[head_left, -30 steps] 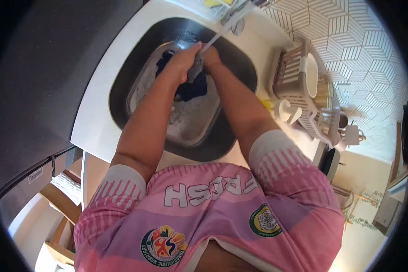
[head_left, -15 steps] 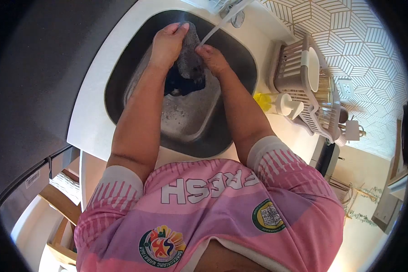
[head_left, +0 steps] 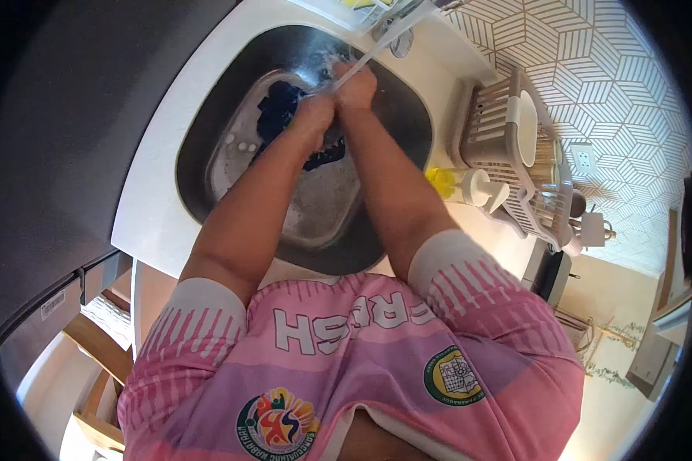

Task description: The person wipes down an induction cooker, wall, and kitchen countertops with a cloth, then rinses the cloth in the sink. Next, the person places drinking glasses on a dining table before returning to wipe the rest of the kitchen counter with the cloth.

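In the head view, my left hand (head_left: 315, 115) and my right hand (head_left: 355, 86) are close together over the sink (head_left: 196, 165), beneath a running stream of water (head_left: 373, 55). Both look closed around a wet grey cloth (head_left: 329, 64), which is mostly hidden by fingers and splashing. Dark navy fabric (head_left: 277, 109) lies in the basin under my hands, partly covered by my left forearm. The faucet (head_left: 398, 37) stands at the sink's back edge.
Right of the sink is a pump bottle with yellow liquid (head_left: 443, 183). Beyond it stands a dish rack (head_left: 488, 127) against the patterned wall. A dark panel (head_left: 69, 115) rises at the left, and a wooden chair (head_left: 92, 346) is at lower left.
My hands have come together from holding the grey cloth spread between them. The cloth is now bunched under the stream, with water splashing, and more of the navy fabric shows.
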A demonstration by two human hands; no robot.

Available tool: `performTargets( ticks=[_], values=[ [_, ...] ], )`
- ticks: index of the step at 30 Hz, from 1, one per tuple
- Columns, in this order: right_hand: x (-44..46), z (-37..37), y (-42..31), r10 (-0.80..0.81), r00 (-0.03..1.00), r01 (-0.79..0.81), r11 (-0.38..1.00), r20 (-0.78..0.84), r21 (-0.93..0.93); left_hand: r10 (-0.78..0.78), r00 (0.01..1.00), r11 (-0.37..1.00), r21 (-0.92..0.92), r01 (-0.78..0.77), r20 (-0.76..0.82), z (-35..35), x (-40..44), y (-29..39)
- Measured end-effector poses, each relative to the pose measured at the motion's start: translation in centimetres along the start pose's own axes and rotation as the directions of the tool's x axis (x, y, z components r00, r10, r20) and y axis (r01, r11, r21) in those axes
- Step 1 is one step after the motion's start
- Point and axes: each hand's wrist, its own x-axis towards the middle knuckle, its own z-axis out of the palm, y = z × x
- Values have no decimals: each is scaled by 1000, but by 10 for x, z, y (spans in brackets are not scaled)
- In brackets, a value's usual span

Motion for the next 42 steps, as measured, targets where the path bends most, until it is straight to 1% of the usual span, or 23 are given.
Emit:
performTargets(
  ticks=[1, 2, 6, 8, 9, 11, 12, 16, 18, 19, 21, 22, 24, 25, 27, 28, 30, 34, 36, 37, 39, 41, 42],
  values=[
    [16, -1, 23, 122, 992, -123, 992, 36, 37, -335, 938, 753, -574, 322, 87, -6, -20, 29],
    [29, 1, 42, 234, 969, -240, 968, 81, 70, -235, 970, 751, -644, 144, -56, 2, -19, 26],
    [44, 11, 77, 305, 901, -332, 943, 307, 38, 63, 983, 825, -545, -148, -172, -14, -1, 7],
    [41, -2, 65, 257, 850, -322, 944, 459, 69, 223, 912, 973, 22, -230, -344, -22, 10, -8],
    [33, -7, 53, 265, 847, -327, 943, 460, 58, 217, 915, 974, 12, -226, -340, -24, 13, -11],
    [14, -12, 24, 105, 814, -374, 847, 571, 377, 291, 902, 951, 195, -239, -318, -26, 17, -15],
    [-5, -19, 4, 56, 822, -220, 949, 567, 225, 282, 909, 959, 98, -265, -306, -32, 12, -7],
    [-36, -27, 30, 67, 848, -134, 987, 526, 91, 222, 881, 933, -173, -317, -418, -43, 14, -9],
    [-36, -28, 60, 154, 825, -136, 988, 544, -74, 195, 868, 755, -495, -430, -457, -48, 15, -9],
    [-33, -28, 63, 146, 823, -130, 989, 548, -69, 195, 864, 755, -491, -435, -465, -50, 14, -7],
    [-32, -35, 49, 345, 821, -355, 933, 455, -66, 17, 881, 137, -872, -471, -473, -50, 10, -1],
    [-30, -33, 42, 345, 822, -355, 933, 453, -66, 18, 881, 137, -872, -470, -472, -51, 6, -1],
    [-25, -23, 26, 275, 864, -493, 630, 422, 600, 87, 964, -264, -939, -222, -252, -50, 8, -10],
    [-26, -18, 15, 274, 864, -492, 633, 422, 597, 88, 963, -267, -938, -222, -253, -40, 12, -15],
    [-38, -9, -23, -16, 904, -249, 791, 427, 558, -169, 962, -60, -976, 208, 215, -10, 29, -36],
    [-48, -6, -33, -20, 904, -246, 792, 426, 559, -165, 947, -30, -961, 275, 277, 0, 37, -50],
    [-70, -2, -45, -440, 853, 344, 879, 281, 330, 45, 982, -42, -982, 183, 181, 13, 56, -79],
    [-77, 5, -40, -239, 965, 222, 964, 110, 144, 218, 971, 32, -995, 94, 99, 21, 63, -90],
    [-45, -5, -49, -41, 984, 36, 999, 173, 33, 254, 965, 103, -994, 36, 61, 20, 52, -66],
    [-21, -1, -27, -113, 990, 119, 991, 80, -62, 256, 965, 106, -994, 36, 62, 13, 36, -43],
    [7, 3, 11, -196, 981, 192, 969, -9, -156, -317, 939, 379, -890, 252, 131, -10, -14, 24],
    [20, 1, 33, 147, 979, -132, 985, 141, -109, -357, 928, 338, -912, 233, 105, 4, 13, 0],
    [36, 21, 98, 112, 958, -137, 987, 264, 78, -257, 966, 555, -822, 127, -24, 0, 0, 7]
  ],
)
